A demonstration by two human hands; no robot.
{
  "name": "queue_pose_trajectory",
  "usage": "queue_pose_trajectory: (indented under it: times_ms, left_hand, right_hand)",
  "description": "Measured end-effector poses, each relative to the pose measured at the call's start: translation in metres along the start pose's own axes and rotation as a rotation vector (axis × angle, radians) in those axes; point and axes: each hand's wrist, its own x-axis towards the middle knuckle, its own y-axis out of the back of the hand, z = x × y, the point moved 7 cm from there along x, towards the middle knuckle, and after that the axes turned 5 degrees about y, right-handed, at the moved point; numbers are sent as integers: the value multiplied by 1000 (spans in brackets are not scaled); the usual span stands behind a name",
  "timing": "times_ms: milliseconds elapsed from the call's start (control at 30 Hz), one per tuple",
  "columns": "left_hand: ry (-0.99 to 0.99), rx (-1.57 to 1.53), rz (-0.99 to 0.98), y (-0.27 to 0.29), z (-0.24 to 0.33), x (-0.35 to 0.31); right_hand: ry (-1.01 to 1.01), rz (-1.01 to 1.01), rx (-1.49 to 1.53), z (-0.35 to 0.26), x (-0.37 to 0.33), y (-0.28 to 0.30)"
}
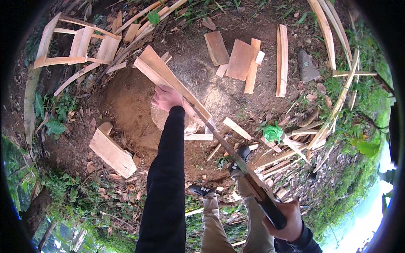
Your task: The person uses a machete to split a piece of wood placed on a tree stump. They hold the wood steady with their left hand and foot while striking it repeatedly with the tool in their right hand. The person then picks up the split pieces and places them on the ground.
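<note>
My left hand (166, 97) is closed on a thick, pale wooden board (147, 71), which slants from upper left to lower right over a round wood block (158, 116). At lower right, my right hand (289, 221) grips the dark handle of a long-bladed tool (231, 152). The narrow blade reaches up and left to the board's lower edge, near my left hand. Seen nearly edge-on, it does not show clearly whether it is a saw or a machete. A small pale strip (199, 137) lies below the board.
Flat boards (241, 59) and a long slat (282, 61) lie on the dirt beyond. A wooden frame (61, 62) stands far left, with a cut piece (110, 154) nearer. At right are scrap strips (291, 158) and a green plastic bag (273, 133). My shoes (200, 190) are close below.
</note>
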Motion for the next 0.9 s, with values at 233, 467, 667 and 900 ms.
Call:
queue_pose_trajectory:
  times_ms: [233, 467, 667, 900]
  left_hand:
    - [-8, 3, -4, 1, -3, 4]
    - [24, 19, -57, -3, -2, -2]
    - [-15, 80, -15, -3, 5, 1]
    - [-41, 106, -14, -10, 8, -7]
  right_hand:
    - [60, 152, 84, -23, -1, 8]
    - [10, 90, 70, -10, -6, -6]
    - [-176, 16, 66, 12, -30, -6]
    - [-21, 273, 296, 0, -51, 0]
